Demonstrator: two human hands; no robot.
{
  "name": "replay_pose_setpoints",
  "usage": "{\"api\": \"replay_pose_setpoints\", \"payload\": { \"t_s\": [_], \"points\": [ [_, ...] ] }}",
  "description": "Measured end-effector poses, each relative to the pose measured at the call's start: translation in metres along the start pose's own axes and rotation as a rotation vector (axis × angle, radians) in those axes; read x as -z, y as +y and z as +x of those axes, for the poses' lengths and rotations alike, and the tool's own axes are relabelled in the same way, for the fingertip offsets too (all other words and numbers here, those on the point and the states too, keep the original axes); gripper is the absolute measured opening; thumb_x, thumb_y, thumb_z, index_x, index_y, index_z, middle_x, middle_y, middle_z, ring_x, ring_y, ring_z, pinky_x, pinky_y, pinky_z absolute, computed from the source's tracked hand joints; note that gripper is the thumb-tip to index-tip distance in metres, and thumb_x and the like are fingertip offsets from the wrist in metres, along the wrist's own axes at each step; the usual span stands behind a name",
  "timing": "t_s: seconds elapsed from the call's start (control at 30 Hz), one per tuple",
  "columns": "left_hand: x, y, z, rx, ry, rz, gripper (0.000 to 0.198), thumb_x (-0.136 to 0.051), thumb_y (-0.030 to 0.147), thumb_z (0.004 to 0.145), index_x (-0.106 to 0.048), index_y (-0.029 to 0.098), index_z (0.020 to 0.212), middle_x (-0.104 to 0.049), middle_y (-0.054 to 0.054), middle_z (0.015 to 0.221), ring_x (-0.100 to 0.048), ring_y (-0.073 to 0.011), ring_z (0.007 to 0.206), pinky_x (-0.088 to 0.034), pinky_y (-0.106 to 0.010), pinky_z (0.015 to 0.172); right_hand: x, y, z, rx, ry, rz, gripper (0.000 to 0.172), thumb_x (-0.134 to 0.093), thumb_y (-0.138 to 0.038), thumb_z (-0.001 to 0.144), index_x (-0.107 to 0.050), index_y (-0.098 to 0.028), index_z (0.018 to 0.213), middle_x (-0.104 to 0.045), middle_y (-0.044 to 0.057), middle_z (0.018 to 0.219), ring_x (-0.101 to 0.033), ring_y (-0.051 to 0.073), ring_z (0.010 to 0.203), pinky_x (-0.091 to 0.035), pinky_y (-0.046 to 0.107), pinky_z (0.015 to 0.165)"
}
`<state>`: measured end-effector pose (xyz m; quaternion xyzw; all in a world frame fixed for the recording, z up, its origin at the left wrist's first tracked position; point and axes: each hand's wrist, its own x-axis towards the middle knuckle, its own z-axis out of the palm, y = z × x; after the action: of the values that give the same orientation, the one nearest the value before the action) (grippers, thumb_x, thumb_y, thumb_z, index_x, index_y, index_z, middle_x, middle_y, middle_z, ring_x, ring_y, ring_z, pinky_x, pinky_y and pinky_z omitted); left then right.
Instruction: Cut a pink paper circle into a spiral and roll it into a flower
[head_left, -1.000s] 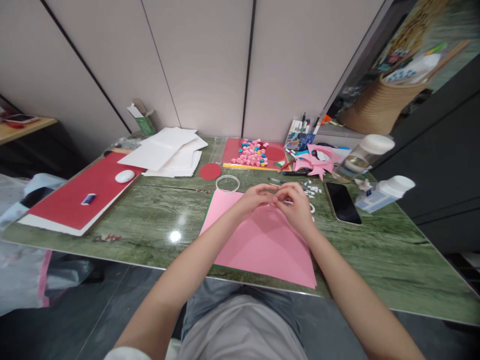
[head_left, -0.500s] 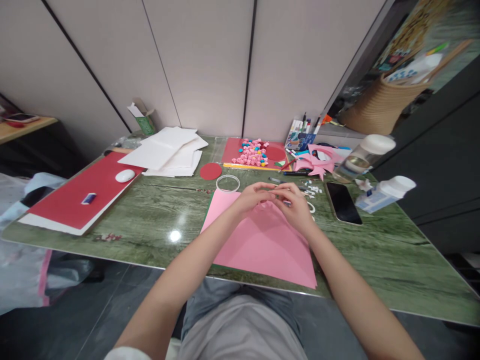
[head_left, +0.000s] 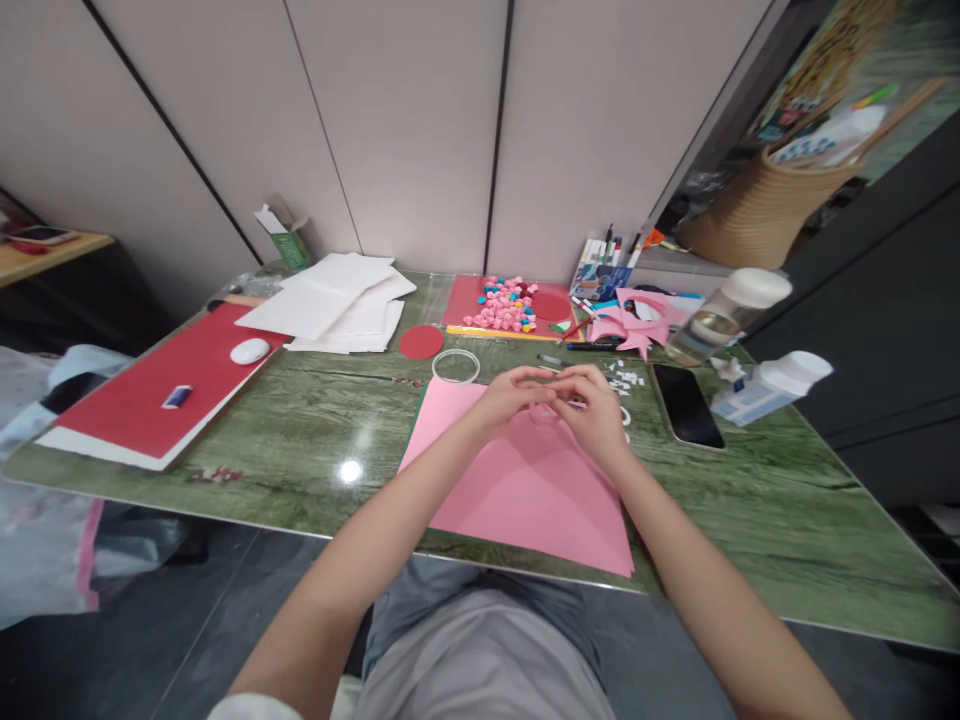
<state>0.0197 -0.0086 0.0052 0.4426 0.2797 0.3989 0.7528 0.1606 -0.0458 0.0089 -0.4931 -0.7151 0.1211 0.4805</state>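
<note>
Above the far part of a pink sheet of paper point(head_left: 525, 490), my left hand point(head_left: 511, 398) and my right hand point(head_left: 591, 405) meet fingertip to fingertip. Both are closed in a pinch. Between and just below the fingers shows a thin pink curl of paper point(head_left: 543, 413), mostly covered by them. A clear ring-shaped lid point(head_left: 456, 367) lies at the sheet's far left corner. Beyond my fingers a pen point(head_left: 553, 360) rests on the table, with small white paper scraps point(head_left: 624, 377) beside my right hand.
Pink and blue paper rolls point(head_left: 506, 305) sit on a red sheet at the back. Rightward are a phone point(head_left: 686, 405), a white bottle point(head_left: 772, 388) and a clear bottle point(head_left: 726, 318). White papers point(head_left: 330, 300), a red disc point(head_left: 421, 343) and a red board point(head_left: 165, 390) lie leftward.
My hands stay nearly in place, with small finger shifts. The pink paper below my fingertips now shows as a loop or curl. Everything else is unchanged.
</note>
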Motion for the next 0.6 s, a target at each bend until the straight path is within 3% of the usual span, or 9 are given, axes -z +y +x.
{"api": "replay_pose_setpoints", "payload": {
  "t_s": [0.33,0.6],
  "points": [
    [-0.0002,-0.0027,0.0009,0.012,-0.039,0.075,0.041,-0.070,0.021,0.054,-0.056,0.013,0.092,-0.061,-0.004,0.075,-0.055,-0.0096,0.065,-0.039,-0.025,0.065,-0.0016,0.0018,0.0008,-0.025,-0.012,0.064,0.007,-0.060,-0.018,0.068,-0.054,-0.019,0.068,-0.047,0.003,0.086,-0.049,0.012,0.067,-0.044,0.025,0.056],
    [0.0027,0.0032,0.0004,0.011,0.052,0.057,0.035,-0.067,0.016,0.056,-0.057,0.014,0.089,-0.057,0.002,0.063,-0.048,-0.0044,0.054,-0.036,-0.020,0.057,0.0022,0.0001,0.0014,-0.014,-0.034,0.030,0.010,-0.058,-0.027,0.072,-0.061,-0.022,0.081,-0.048,0.003,0.090,-0.049,0.009,0.060,-0.045,0.027,0.058]
  ]
}}
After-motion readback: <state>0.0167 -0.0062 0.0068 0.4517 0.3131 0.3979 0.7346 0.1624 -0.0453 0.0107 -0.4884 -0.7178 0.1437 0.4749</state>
